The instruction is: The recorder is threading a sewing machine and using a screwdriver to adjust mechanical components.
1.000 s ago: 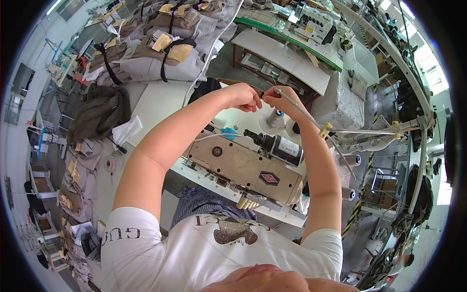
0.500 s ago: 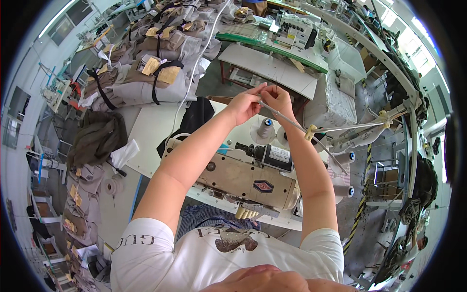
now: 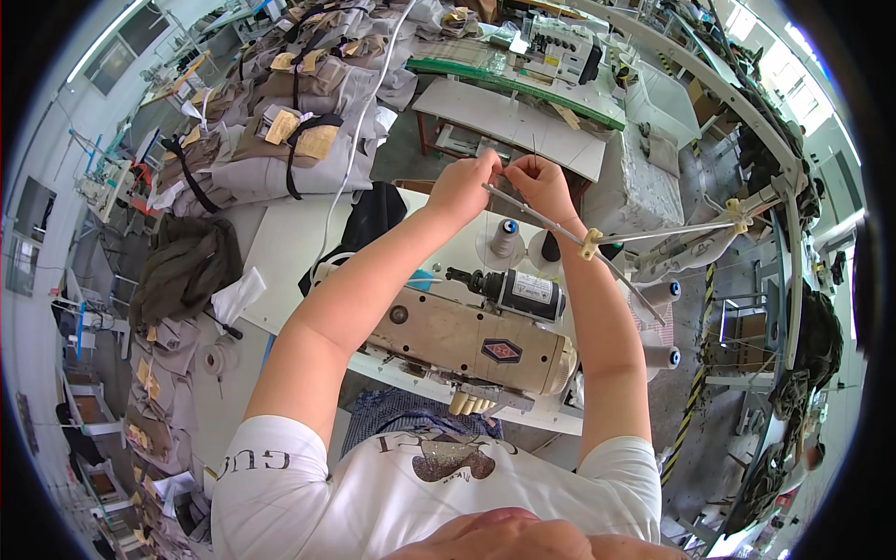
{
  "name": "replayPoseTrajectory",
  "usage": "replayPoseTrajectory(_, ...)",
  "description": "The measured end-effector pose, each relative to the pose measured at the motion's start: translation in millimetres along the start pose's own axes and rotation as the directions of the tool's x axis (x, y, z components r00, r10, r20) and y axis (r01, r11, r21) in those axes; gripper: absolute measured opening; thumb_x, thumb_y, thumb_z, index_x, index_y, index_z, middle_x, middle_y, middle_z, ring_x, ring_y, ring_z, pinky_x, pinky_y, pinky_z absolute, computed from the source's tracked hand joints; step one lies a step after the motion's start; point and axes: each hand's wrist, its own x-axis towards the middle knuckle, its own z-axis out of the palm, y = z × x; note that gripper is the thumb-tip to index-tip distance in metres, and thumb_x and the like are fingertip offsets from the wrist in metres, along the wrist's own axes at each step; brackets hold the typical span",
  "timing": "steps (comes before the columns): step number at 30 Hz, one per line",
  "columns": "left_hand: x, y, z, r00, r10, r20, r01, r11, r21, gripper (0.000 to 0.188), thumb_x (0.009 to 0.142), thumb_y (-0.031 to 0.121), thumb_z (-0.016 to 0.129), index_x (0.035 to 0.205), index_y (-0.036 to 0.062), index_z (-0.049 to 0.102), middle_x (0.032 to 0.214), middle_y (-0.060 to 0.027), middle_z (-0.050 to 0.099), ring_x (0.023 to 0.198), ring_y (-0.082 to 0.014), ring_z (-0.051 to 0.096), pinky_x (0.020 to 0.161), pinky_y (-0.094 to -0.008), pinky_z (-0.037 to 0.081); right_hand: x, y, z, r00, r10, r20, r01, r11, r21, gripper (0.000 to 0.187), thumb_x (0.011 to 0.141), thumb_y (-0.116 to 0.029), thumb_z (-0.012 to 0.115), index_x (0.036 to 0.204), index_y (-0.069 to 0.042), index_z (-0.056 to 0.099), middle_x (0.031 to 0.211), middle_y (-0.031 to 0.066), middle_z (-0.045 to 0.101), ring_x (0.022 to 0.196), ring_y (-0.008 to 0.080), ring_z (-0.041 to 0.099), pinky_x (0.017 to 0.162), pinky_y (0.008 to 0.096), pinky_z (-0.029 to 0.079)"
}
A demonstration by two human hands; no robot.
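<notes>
Both my arms reach out over a beige sewing machine. My left hand is closed in a pinch at the tip of a thin metal thread-stand rod. Just right of it, my right hand pinches too, its fingertips close to the left ones. A fine dark line sticks up above the right hand; whether it is held I cannot tell. What lies between the fingers is too small to make out. Below the hands stands a grey thread cone, with a dark cone beside it. A black motor sits behind the machine head.
Bundled grey and brown garments are piled at the far left. Dark cloth lies left of the table. Beyond my hands is another sewing machine on a green-edged table. More thread cones stand right of my right arm.
My fingertips have drawn slightly apart, the left hand turning and shifting a little left. The view has shifted slightly. The machine and cones stay in place.
</notes>
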Motion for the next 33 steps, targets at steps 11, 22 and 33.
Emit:
replayPoseTrajectory(11, 0.7, -4.2, 16.9, 0.986, 0.055, -0.158, -0.075, 0.99, -0.123, 0.023, 0.076, 0.004, 0.063, 0.098, 0.0049, 0.066, 0.076, -0.0114, 0.062, 0.076, -0.0287, 0.062, 0.064, -0.0384, 0.046, -1.4, 4.4, -0.7, 0.992, -0.057, -0.11, 0.044, 0.993, -0.113, 0.015, 0.087, -0.013, 0.062, 0.083, 0.002, 0.063, 0.069, -0.0017, 0.058, 0.06, 0.0038, 0.048, 0.053, 0.0186, 0.037)
replayPoseTrajectory(22, 6.8, -8.0, 20.8, 0.704, -0.497, 0.508, 0.478, -0.198, -0.856, 0.007, 0.086, 0.017, 0.067, 0.089, 0.0106, 0.065, 0.085, -0.0018, 0.063, 0.071, -0.0105, 0.055, 0.062, -0.0232, 0.048, -4.0, 4.3, -0.9, 0.981, -0.053, -0.188, 0.044, 0.998, -0.05, 0.019, 0.082, -0.016, 0.067, 0.082, 0.003, 0.065, 0.067, 0.0025, 0.062, 0.06, 0.0073, 0.054, 0.056, 0.0236, 0.044)
replayPoseTrajectory(33, 9.7, -18.5, -7.9, 0.765, -0.47, 0.439, 0.233, -0.434, -0.87, 0.01, 0.096, 0.012, 0.049, 0.086, 0.0105, 0.052, 0.072, 0.0012, 0.054, 0.062, -0.0106, 0.049, 0.06, -0.0242, 0.045, -4.7, 5.5, -7.4, 0.966, -0.151, -0.21, 0.103, 0.969, -0.225, 0.015, 0.081, -0.015, 0.067, 0.084, 0.0, 0.065, 0.064, 0.0054, 0.062, 0.057, 0.0113, 0.057, 0.055, 0.0262, 0.045)
